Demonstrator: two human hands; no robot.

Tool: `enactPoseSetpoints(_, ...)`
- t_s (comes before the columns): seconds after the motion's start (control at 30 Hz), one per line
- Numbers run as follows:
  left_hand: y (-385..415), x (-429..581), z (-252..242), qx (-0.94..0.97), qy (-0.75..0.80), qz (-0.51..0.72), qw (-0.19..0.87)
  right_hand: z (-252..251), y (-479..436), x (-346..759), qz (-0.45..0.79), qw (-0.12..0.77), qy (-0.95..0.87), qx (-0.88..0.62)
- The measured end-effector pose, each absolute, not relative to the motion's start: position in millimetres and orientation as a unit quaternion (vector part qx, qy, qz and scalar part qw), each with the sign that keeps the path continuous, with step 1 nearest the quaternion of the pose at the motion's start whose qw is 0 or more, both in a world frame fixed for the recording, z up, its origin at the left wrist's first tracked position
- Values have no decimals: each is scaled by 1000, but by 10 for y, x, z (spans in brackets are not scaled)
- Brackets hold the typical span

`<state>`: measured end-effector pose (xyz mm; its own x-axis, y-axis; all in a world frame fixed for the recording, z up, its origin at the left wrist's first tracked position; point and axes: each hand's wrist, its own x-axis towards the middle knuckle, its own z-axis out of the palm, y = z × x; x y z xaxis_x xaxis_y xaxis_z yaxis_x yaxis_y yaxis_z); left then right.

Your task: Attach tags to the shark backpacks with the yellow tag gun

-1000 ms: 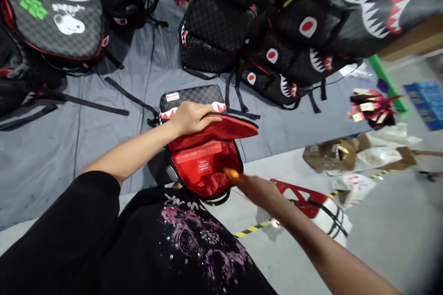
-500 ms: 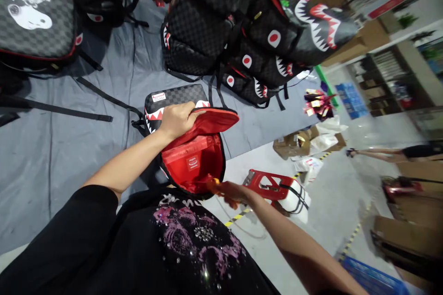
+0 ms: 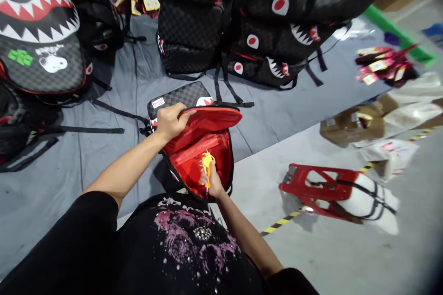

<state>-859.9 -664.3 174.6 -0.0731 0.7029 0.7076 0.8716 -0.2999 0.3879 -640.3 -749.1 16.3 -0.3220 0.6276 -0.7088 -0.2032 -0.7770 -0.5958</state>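
Observation:
An unzipped black checkered backpack (image 3: 186, 94) with a shark-mouth print lies in front of me, its red lining (image 3: 183, 166) showing. My left hand (image 3: 170, 122) is closed on the edge of its front flap (image 3: 218, 117), holding it raised. Inside the opening, my right hand (image 3: 213, 182) grips a small yellow gun-shaped tool (image 3: 207, 161) with a thin tip pointing up toward the lining. The tool's exact kind is unclear.
More shark-print backpacks (image 3: 190, 27) stand along the far side of the grey-covered table (image 3: 104, 161), with others at left (image 3: 41, 69). Bundles of pink tags (image 3: 384, 64) lie at right. A red trolley (image 3: 318, 189) and a cardboard box (image 3: 346, 124) stand on the floor.
My right hand has moved up and inward with the yellow tool, from the backpack's lower right edge into its opening. My left hand still lifts the flap. The view has turned left.

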Motion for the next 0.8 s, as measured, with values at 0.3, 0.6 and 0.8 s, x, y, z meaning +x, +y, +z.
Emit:
enactPoseSetpoints(0.3,-6496,-8490,1789,-689,-554,-452,117,82,-7627,-6236,769,291,-256,-509)
enactPoseSetpoints(0.6,-6506,-8517,1817,-688,-555,-455,106,240,-7629,-6163,715,186,-393,-547)
enactPoseSetpoints(0.8,-6509,-8525,1778,-700,-541,-454,106,589,-7345,-5910,605,33,-529,-594)
